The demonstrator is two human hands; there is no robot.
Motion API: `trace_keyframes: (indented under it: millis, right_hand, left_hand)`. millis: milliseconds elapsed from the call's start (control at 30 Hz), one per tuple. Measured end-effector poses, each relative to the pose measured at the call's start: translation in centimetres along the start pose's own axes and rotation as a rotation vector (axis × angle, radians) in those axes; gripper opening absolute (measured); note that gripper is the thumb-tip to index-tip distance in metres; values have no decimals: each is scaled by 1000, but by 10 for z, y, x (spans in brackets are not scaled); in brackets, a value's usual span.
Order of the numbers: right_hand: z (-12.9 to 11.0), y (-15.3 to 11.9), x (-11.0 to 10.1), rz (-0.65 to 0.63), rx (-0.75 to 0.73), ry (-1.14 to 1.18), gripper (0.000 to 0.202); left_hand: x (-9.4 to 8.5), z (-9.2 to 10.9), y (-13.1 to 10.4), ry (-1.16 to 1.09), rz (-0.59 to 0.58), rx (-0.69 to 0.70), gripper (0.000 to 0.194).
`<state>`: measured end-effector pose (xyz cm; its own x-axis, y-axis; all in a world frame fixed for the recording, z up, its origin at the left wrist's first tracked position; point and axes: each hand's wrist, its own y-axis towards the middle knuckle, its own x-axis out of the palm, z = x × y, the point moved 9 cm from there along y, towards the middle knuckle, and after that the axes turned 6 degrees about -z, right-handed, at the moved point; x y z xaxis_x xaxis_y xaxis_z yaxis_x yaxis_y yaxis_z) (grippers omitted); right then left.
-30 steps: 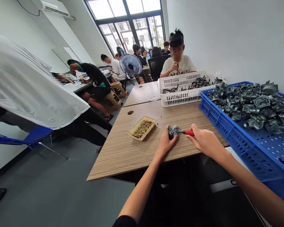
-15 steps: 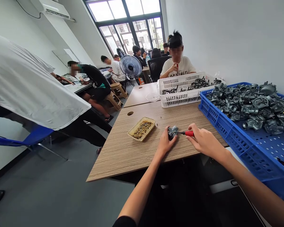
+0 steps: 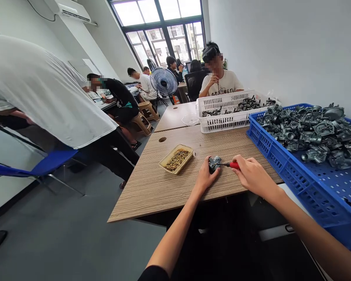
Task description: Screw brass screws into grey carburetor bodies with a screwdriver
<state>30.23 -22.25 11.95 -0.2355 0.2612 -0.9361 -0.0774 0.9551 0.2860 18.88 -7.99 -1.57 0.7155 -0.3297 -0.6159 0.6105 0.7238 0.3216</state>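
My left hand point(image 3: 205, 176) is wrapped round a small grey metal part point(image 3: 214, 162) low over the wooden table point(image 3: 152, 187), near its front edge. Fingers of my right hand point(image 3: 250, 173) grip the red handle of a screwdriver point(image 3: 234, 165). Its dark shaft points left, and the tip meets the metal part; the exact contact spot is too small to make out. To the left of my hands sits a cream tray point(image 3: 162, 164) holding many small brass-coloured pieces.
A blue crate point(image 3: 304, 187) heaped with metal parts stands at the right. Behind the table's middle is a white basket point(image 3: 219, 125) of dark parts, with a seated person point(image 3: 222, 80) beyond it. Another person point(image 3: 61, 97) leans at the left.
The view has shifted slightly. The person across the table has tilted their head, and the person at the left has bent further over. My hands keep nearly the same hold.
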Motion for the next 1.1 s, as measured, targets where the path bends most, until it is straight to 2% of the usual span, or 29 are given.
trace_keyframes:
  millis: [100, 300, 367, 467, 633, 733, 800, 967, 1100]
  right_hand:
    - [3, 1, 0, -3, 47, -61, 16]
    - [1, 0, -2, 10, -2, 27, 12]
    - [3, 1, -1, 7, 23, -9, 6]
    - [7, 1, 0, 14, 61, -47, 13]
    - [2, 1, -1, -1, 6, 74, 14]
    - [6, 1, 2, -23, 65, -4, 9]
    - [8, 1, 3, -36, 99, -55, 14]
    - [6, 0, 2, -57, 59, 32, 12]
    - [11, 1, 3, -72, 118, -51, 11]
  left_hand:
    - [-1, 0, 0, 2, 7, 3, 63]
    - [0, 0, 0, 3, 2, 4, 63]
    - [0, 0, 0, 1, 4, 9, 62]
    - [-1, 0, 0, 0, 12, 15, 62]
    - [0, -1, 0, -6, -6, -9, 63]
    - [-1, 1, 0, -9, -9, -12, 63]
    - [-1, 1, 0, -10, -12, -13, 63]
    - [-1, 1, 0, -9, -4, 1, 62]
    - [-1, 0, 0, -6, 4, 9, 62]
